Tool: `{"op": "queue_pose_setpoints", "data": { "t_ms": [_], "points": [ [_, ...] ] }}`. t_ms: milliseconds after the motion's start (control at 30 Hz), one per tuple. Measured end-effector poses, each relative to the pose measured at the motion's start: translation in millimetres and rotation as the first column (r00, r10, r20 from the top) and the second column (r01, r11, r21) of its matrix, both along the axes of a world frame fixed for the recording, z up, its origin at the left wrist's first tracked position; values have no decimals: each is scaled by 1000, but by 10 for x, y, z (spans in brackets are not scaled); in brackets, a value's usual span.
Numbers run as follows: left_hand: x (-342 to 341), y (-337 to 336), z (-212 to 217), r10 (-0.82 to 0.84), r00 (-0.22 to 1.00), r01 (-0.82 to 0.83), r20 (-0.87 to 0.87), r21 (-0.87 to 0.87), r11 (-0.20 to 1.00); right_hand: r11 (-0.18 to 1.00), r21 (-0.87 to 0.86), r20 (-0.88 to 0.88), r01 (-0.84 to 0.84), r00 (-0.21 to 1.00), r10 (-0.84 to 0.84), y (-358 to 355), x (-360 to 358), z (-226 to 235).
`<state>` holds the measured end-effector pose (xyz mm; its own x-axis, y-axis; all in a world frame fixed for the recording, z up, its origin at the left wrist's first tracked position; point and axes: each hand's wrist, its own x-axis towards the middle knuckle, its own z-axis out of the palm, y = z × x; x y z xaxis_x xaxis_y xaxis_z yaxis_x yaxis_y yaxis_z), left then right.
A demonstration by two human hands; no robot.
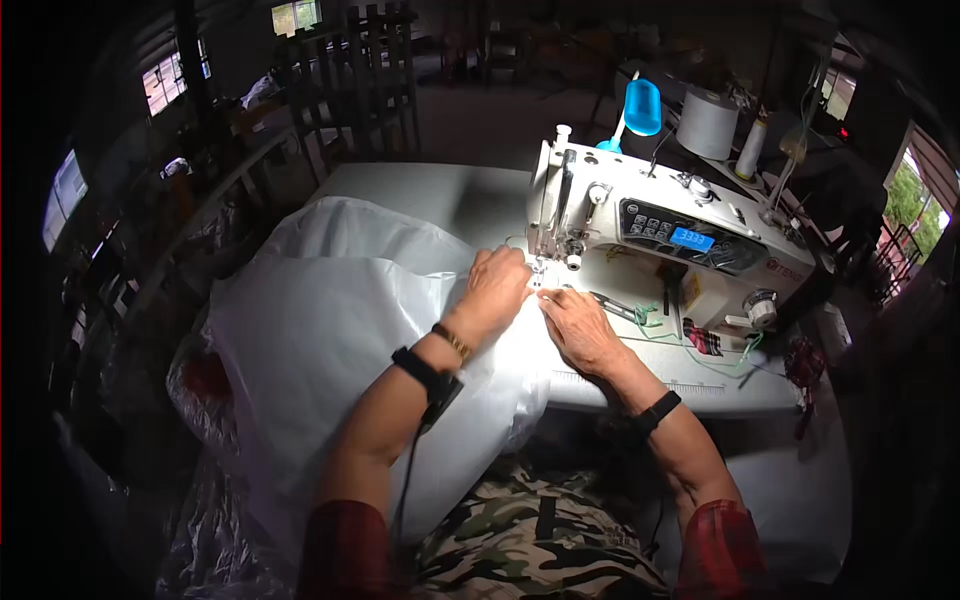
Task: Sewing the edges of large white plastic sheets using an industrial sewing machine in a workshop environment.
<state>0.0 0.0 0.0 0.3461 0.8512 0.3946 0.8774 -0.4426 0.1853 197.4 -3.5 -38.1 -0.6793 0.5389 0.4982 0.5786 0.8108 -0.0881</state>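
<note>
A white sewing machine (660, 205) with a lit display panel stands on a pale table. Its needle area (539, 272) is brightly lit. A large sheet of shiny white material (340, 320), like woven plastic, spreads from the needle across the table's left side and drapes over the front edge. Just left of the needle, my left hand (497, 287) is closed, its fingers bunched on the sheet. Close in front of the needle, my right hand (582, 328) has its fingertips pinched together at the sheet's edge. Glare there washes out the fine detail.
Tweezers (615, 307) and green thread (652, 325) lie right of my right hand. A blue lamp (642, 108), a big thread cone (707, 123) and a slimmer spool (751, 150) rise behind the machine. Clear plastic (215, 530) hangs at lower left. Stacked chairs (355, 85) stand beyond.
</note>
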Motion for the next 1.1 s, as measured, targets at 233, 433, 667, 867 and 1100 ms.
{"op": "queue_pose_setpoints", "data": {
  "t_ms": [233,433,667,867,1100],
  "points": [
    [-49,-811,-93,-262,965,262,32,-12,965,995,44,68,91,993,-94,-103,-90,76],
    [-102,-657,-281,-220,967,229,129,-57,972,982,6,112,188,976,-188,-109,-99,68],
    [-57,-531,-212,-207,975,217,86,-140,966,968,-47,107,246,965,-240,-107,-110,47],
    [-45,-419,-228,-185,981,189,55,-89,978,933,-38,105,357,930,-352,-92,-263,31],
    [87,-328,-280,-162,987,162,-2,7,987,929,-33,59,368,929,-366,-50,-270,-14]
  ]
}}
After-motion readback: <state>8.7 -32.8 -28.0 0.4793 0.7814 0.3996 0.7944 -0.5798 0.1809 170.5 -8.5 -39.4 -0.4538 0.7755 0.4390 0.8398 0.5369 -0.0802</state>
